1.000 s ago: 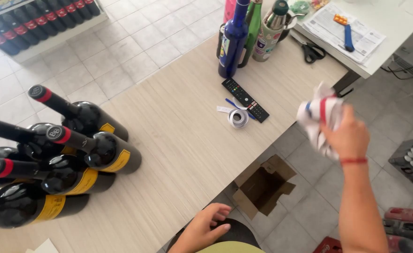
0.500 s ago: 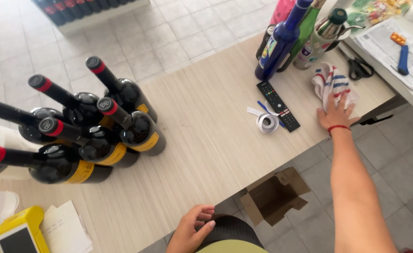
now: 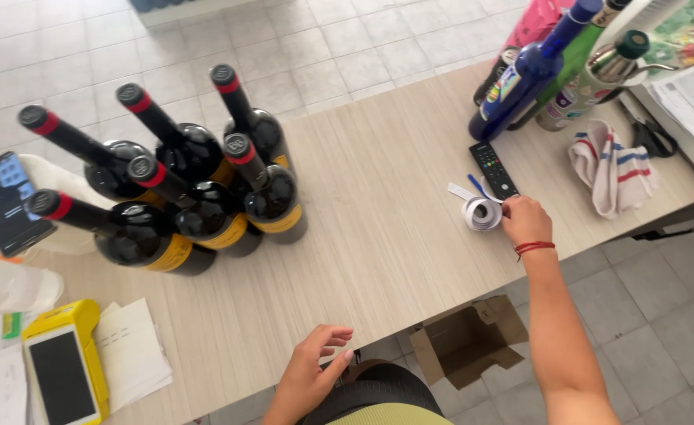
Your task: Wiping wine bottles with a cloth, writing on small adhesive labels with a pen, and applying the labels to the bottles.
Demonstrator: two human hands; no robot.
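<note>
White label roll (image 3: 481,213) beside right hand (image 3: 525,221)

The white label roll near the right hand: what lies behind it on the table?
Behind the white label roll lies a black remote control, with a blue pen beside it. The right hand covers the roll's right edge.

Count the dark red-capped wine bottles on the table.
6, clustered at the table's left: back row; front row. More could be hidden behind them.
</note>
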